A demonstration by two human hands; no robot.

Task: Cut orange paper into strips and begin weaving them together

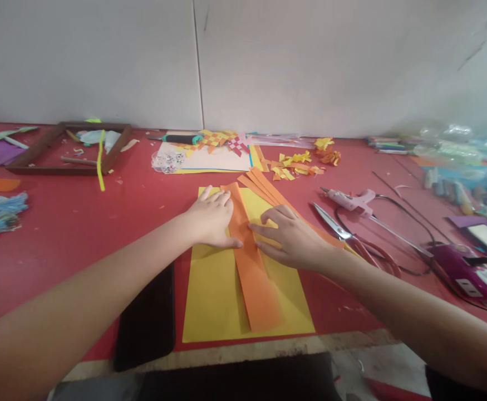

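A yellow sheet (214, 301) lies on the red table, with a folded orange paper strip (251, 278) lengthwise on top of it. My left hand (214, 218) rests with fingers spread on the upper left part of the strip and the sheet. On the strip's right edge are the fingertips of my right hand (287, 236), its fingers bent and apart. Several narrow orange strips (264, 186) fan out at the sheet's upper right, partly under my right hand and forearm.
A black phone (147, 320) lies left of the sheet. Scissors (333, 223), a pink glue gun (352, 201) with its cable and a purple device (468, 273) are at the right. Behind are paper scraps (293, 161), a cutter (180, 139) and a brown frame (37, 147).
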